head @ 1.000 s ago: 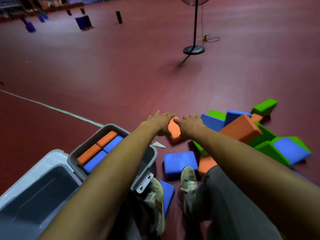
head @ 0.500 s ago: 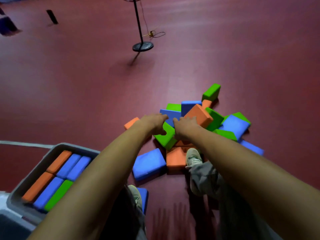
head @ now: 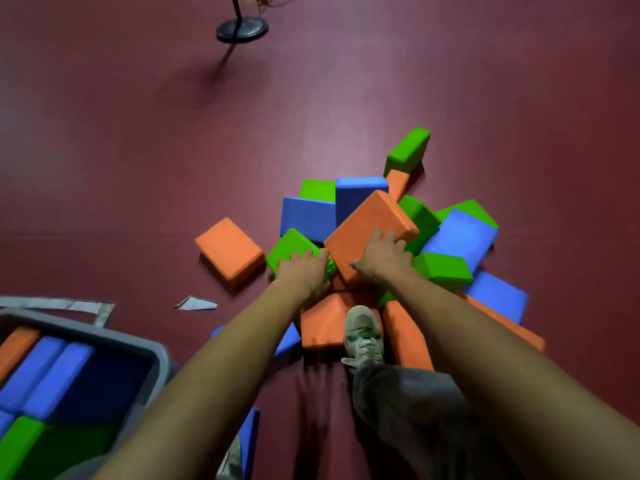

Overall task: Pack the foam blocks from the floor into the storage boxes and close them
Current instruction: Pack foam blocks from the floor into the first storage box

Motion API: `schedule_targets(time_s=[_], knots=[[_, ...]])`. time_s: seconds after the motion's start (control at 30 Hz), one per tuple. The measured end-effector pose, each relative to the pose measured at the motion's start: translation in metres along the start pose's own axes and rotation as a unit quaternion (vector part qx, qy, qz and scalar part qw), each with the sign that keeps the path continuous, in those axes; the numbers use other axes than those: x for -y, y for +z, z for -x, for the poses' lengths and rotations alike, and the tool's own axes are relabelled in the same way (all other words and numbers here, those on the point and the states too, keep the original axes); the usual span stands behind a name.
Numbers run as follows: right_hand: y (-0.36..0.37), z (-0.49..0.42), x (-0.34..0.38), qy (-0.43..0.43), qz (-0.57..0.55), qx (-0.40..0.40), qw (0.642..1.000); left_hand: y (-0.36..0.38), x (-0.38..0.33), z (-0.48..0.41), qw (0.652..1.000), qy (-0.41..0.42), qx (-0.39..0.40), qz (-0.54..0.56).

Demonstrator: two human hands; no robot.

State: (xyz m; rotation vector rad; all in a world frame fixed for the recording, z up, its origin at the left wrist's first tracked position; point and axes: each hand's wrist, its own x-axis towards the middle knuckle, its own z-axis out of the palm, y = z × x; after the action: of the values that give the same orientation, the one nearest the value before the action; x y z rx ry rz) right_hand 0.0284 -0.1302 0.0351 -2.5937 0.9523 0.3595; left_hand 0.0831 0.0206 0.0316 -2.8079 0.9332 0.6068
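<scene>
Orange, blue, green foam blocks (head: 370, 220) heaped; grey box (head: 104, 336) part-filled.

Dark red floor (head: 138, 150), faint sheen. Directly on it: jumbled pile of foam blocks (head: 460, 237), orange, blue and green, centre right; single orange block (head: 230, 249) flat, just beside pile's left edge; grey storage box (head: 145, 348) lower left, partly filled with blocks; pale tape scrap (head: 197, 303) between box and pile; pale tape line (head: 52, 303) near box; black round stand base (head: 242, 28) far back.
</scene>
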Motion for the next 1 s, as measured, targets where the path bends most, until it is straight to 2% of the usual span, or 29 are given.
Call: schedule_targets(time_s=[0.27,0.4,0.5,0.6,0.77,0.9,1.0], knots=[[0.017,-0.108,-0.030,0.047,-0.010,-0.105,0.993,0.059,0.001,-0.098,0.998,-0.058,0.001,0.031],[0.039,-0.146,-0.051,0.084,-0.037,-0.084,0.992,0.095,-0.001,-0.133,0.995,-0.076,0.033,0.063],[0.062,-0.156,-0.058,0.059,-0.050,-0.130,0.989,0.122,-0.006,-0.149,0.993,-0.082,0.055,0.064],[0.071,-0.163,-0.066,0.027,-0.079,-0.195,0.977,0.140,-0.010,-0.155,0.994,-0.095,0.031,0.042],[0.060,-0.172,-0.083,0.018,-0.166,-0.148,0.975,0.161,-0.009,-0.153,0.992,-0.099,-0.076,-0.009],[0.067,-0.162,-0.080,0.013,-0.157,-0.125,0.980,0.152,0.003,-0.152,0.985,-0.135,-0.091,0.052],[0.064,-0.151,-0.066,0.020,-0.170,-0.108,0.979,0.135,0.025,-0.136,0.985,-0.120,-0.109,0.060]])
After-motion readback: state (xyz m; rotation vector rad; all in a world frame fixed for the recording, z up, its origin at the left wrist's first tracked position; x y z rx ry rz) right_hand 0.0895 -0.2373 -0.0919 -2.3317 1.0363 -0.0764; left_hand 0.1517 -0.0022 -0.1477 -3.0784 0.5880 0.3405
